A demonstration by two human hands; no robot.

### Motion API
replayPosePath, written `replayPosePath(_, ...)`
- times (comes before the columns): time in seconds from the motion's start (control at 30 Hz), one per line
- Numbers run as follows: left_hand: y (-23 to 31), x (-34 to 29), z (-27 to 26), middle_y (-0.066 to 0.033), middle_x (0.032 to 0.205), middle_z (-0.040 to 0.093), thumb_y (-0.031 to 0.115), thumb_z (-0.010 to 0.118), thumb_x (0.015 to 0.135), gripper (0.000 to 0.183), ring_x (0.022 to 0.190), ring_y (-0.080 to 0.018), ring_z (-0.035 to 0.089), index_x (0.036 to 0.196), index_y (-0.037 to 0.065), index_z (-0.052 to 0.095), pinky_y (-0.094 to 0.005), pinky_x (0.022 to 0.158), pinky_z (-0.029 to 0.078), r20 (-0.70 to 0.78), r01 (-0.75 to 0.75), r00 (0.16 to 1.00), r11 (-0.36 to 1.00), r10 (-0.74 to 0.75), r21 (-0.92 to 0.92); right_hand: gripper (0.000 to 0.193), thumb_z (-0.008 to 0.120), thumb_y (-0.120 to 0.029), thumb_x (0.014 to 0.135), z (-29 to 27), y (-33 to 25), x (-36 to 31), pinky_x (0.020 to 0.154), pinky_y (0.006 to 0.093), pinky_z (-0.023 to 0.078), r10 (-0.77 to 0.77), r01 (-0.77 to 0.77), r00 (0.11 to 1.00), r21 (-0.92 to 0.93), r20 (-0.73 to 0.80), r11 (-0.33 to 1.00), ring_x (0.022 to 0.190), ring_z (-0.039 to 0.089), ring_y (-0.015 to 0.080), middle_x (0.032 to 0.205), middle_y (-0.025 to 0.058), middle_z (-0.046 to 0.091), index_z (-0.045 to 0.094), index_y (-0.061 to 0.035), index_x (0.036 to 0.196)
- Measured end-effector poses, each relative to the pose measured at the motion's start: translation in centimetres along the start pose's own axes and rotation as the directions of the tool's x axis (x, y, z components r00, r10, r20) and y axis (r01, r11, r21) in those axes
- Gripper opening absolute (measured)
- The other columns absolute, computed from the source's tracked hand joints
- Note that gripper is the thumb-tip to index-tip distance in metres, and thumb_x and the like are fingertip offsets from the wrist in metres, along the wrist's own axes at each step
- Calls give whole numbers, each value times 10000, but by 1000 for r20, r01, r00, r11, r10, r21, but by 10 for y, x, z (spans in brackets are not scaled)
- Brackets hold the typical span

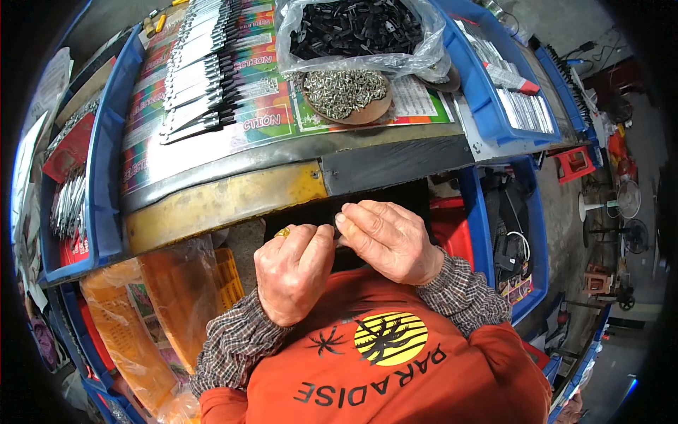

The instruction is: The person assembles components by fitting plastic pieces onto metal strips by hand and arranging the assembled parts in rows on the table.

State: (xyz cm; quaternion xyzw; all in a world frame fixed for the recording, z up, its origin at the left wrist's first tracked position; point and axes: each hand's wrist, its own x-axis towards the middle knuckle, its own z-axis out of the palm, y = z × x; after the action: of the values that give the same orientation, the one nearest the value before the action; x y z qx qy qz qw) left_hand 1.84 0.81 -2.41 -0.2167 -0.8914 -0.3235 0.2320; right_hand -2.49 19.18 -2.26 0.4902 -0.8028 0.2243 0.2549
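Note:
In front of my chest, just off the table's near edge, both hands meet with their fingertips together. My left hand [293, 272] is curled closed, with a gold ring on one finger. My right hand [388, 240] is pinched, its fingertips beside the left thumb and forefinger. Whatever they hold between them is too small and hidden to make out. Beyond them on the table lies a long row of slim silver metal pieces [194, 85] with dark ends. A round dish holds small metal pins [345, 93], next to a clear bag [286, 46] of black plastic parts [360, 28].
The table's front edge has a worn yellow strip [226, 205] and a black strip [395, 164]. Blue bins stand at left [106, 162] and right [494, 92], with metal pieces in them. Below are an orange plastic-wrapped bundle [120, 311] and another blue bin [540, 261].

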Motion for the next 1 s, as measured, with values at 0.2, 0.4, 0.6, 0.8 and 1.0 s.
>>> replayPosePath(0.2,3,-1,1,-111,757,611,-56,690,661,258,630,-249,614,905,-6,625,-332,552,498,-35,-7,999,1000,7,3,284,713,-110,733,0,-1,1,688,352,553,1,2,999,63,-38,998,824,646,279,961,155,624,636,35,964)
replayPosePath(0.4,3,4,8,-79,726,571,21,696,665,245,541,-202,555,896,4,616,-303,471,460,-84,-101,991,995,101,0,122,671,-47,823,-6,0,1,586,253,535,480,-492,853,618,203,614,689,639,149,873,85,639,642,17,924)
replayPosePath(0.6,10,5,3,-102,726,605,-43,730,655,255,590,-226,602,889,-7,635,-312,507,476,-44,-56,997,998,55,-14,123,605,-102,914,-23,-2,13,511,176,477,524,-784,466,607,713,-128,605,591,48,810,23,636,650,7,947)
replayPosePath(0.8,3,19,1,-85,728,574,20,700,661,254,557,-216,564,899,2,615,-308,492,472,-86,-129,988,992,129,6,120,660,-84,865,-24,7,21,525,249,460,556,-645,732,662,393,381,601,569,78,716,52,607,632,32,880)
replayPosePath(1.0,-5,19,-6,-77,725,574,19,709,652,256,566,-228,567,888,28,609,-329,496,468,-65,-46,997,998,48,40,133,699,-24,759,-12,54,44,610,313,450,392,-377,916,153,-82,914,679,578,214,771,73,627,651,-8,882)
